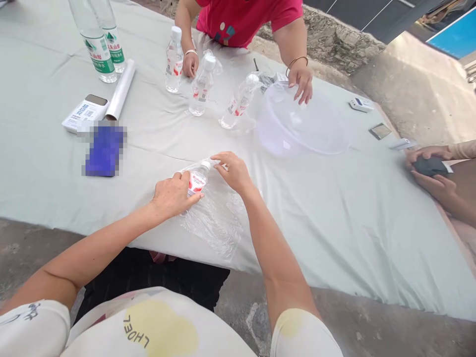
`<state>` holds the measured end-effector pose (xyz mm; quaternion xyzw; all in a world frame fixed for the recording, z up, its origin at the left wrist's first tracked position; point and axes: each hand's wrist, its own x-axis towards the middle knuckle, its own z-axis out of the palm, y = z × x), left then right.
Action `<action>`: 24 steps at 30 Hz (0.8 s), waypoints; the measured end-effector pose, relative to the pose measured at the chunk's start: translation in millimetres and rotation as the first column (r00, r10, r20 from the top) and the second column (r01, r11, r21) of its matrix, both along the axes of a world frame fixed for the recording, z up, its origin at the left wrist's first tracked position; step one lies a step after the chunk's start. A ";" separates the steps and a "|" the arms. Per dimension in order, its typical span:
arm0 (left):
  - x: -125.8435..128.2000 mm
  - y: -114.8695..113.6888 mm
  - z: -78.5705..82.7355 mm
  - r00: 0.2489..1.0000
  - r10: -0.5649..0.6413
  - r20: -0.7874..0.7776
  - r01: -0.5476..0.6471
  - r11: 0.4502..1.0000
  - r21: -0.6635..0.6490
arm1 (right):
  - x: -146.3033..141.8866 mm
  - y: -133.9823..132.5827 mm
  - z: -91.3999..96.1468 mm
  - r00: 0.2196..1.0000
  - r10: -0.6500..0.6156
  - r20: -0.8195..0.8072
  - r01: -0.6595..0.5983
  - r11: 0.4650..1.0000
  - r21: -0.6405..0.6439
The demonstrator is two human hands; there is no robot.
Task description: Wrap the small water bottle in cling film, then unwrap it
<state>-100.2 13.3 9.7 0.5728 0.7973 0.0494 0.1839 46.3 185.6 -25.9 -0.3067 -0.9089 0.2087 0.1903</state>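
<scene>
**Small bottle on crinkled film**

The left hand [173,196] curls closed around a small water bottle [197,181] with a red label, which lies on its side on a crinkled clear plastic film [213,223] on the cloth-covered counter [74,193]. The right hand [232,172] stays open, its fingers spread on the film by the white cap [206,165]. A light, even hold suits this slippery film and smooth bottle. Across the counter, a co-worker's hand [300,82] rests on the rim of a clear plastic bowl [301,119], near more small bottles [203,84].
</scene>
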 end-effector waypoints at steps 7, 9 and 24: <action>-2.3 -6.3 -7.0 0.998 0.015 0.066 -0.018 0.999 0.050 | -48.2 33.0 4.8 0.957 0.105 0.269 -0.104 0.994 -0.018; -1.5 -7.7 -10.7 0.998 0.015 0.062 -0.021 0.995 0.097 | -50.2 37.3 7.9 0.966 0.100 0.239 -0.097 0.995 -0.021; 5.2 -16.2 -17.2 0.946 0.172 0.276 -0.232 0.951 0.203 | 18.7 -16.1 -14.4 0.996 0.089 -0.027 -0.090 0.995 -0.050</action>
